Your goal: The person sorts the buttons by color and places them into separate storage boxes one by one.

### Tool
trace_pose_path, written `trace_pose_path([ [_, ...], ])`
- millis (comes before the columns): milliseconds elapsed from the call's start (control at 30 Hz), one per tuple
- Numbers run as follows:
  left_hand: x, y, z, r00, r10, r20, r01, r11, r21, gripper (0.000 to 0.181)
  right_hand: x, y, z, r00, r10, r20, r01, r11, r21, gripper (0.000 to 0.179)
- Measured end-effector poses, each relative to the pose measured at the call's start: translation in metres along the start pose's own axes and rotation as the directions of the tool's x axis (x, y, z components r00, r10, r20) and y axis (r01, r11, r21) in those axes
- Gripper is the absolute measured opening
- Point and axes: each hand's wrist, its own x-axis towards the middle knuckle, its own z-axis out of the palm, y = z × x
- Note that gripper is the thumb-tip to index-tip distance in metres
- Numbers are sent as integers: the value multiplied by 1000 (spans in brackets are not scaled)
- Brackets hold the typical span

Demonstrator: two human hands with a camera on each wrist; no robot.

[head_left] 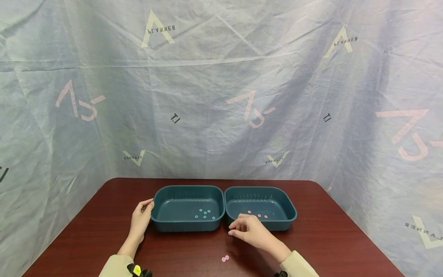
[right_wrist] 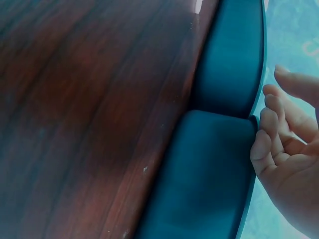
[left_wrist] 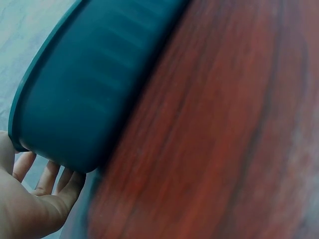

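Note:
Two dark teal plastic trays stand side by side on the table. My left hand (head_left: pixel 140 219) holds the outer end of the left tray (head_left: pixel 187 227), its thumb by the rim and its fingers (left_wrist: pixel 47 179) against the outside wall. Several small light-blue buttons (head_left: pixel 205 217) lie inside that tray. Over the near-left corner of the right tray (head_left: pixel 285 226) hovers my right hand (head_left: pixel 252 231), thumb and forefinger apart, nothing showing between them. Pink buttons (head_left: pixel 259 215) lie in the right tray. Two more pink buttons (head_left: pixel 225 258) touch each other on the table near its front.
The reddish-brown wooden table (head_left: pixel 187 254) has rounded far corners. Behind it and at both sides hangs a pale printed cloth (head_left: pixel 207 96). The trays' neighbouring ends meet near the table's middle.

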Motion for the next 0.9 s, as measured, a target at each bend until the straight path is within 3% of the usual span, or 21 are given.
trace_pose_path([
  [400, -1, 1, 0, 1000, -6, 7, 6, 1000, -9, 52, -3, -5, 3, 994, 24, 106, -28, 999, 33, 17],
  [900, -1, 1, 0, 1000, -11, 3, 11, 1000, -13, 53, -4, -5, 10, 982, -22, 187, 24, 1000, -11, 13],
])
